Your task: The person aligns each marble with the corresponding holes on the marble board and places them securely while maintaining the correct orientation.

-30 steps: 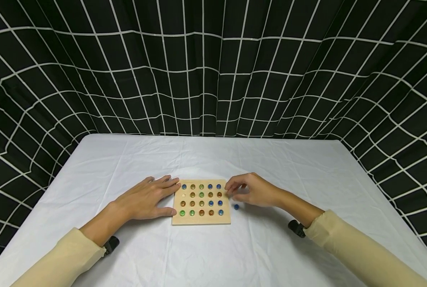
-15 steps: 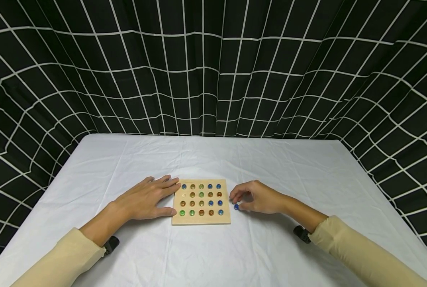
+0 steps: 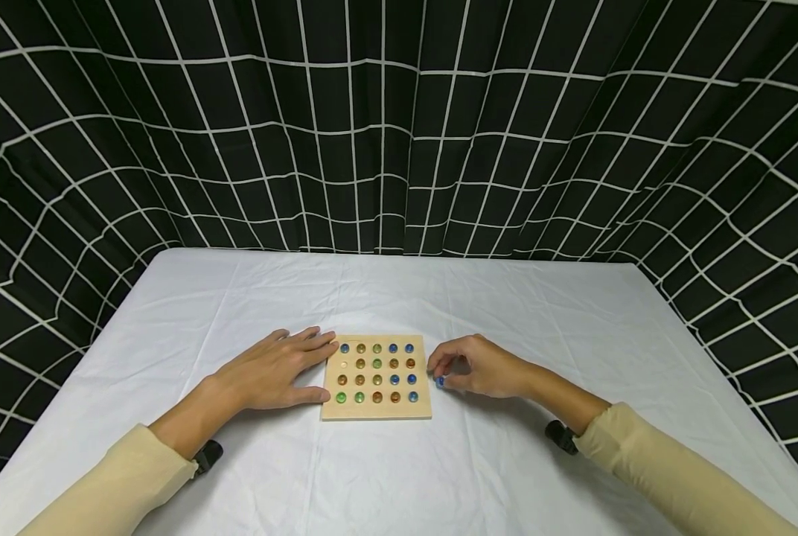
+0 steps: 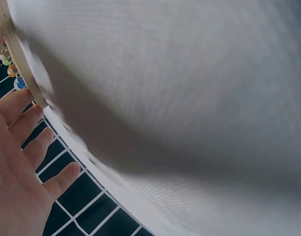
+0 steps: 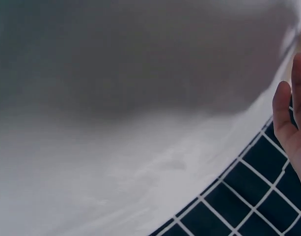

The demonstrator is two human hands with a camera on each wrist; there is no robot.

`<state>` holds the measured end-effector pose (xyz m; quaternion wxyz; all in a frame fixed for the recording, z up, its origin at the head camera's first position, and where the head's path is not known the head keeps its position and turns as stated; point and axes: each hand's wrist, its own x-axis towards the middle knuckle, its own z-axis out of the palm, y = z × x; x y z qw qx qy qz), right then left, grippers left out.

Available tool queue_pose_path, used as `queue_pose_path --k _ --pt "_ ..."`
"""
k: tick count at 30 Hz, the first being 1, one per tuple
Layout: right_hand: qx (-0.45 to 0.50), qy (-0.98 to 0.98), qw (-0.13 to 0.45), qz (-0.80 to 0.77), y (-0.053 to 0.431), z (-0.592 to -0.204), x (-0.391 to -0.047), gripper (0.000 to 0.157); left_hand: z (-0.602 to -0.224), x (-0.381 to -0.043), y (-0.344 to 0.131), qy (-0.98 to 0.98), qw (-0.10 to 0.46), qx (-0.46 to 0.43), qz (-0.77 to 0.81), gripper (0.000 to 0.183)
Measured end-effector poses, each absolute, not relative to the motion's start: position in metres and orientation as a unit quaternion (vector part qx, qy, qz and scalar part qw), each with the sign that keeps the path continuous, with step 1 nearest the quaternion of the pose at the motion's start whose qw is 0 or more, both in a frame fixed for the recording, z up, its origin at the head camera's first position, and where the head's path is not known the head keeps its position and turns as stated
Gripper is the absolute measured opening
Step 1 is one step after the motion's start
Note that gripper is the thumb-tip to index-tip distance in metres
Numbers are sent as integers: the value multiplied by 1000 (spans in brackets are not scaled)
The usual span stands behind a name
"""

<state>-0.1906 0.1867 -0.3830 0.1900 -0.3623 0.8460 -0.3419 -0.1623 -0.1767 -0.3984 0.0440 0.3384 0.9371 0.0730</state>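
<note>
Near edge of table: smooth white cloth, lightly creased. Further in, near the middle: square wooden board, pale and flat, with rows of round dimples holding glossy glass marbles in blue, green and amber; one dimple near its left edge vacant. Left hand flat, fingers spread straight, touching board's left edge. Right hand just off board's right edge, fingertips pinching small round blue marble; vacant dimple across the board to the left. Beyond: black curtain, white grid.
</note>
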Motion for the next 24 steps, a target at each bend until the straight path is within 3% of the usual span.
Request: queue_pose_path --k 16,24 --pt "-395 850 132 -323 152 -362 -206 23 -396 -161 -176 937 52 338 75 81" --pt "-408 828 137 -360 128 -362 -212 22 -395 -162 -176 938 51 335 73 80"
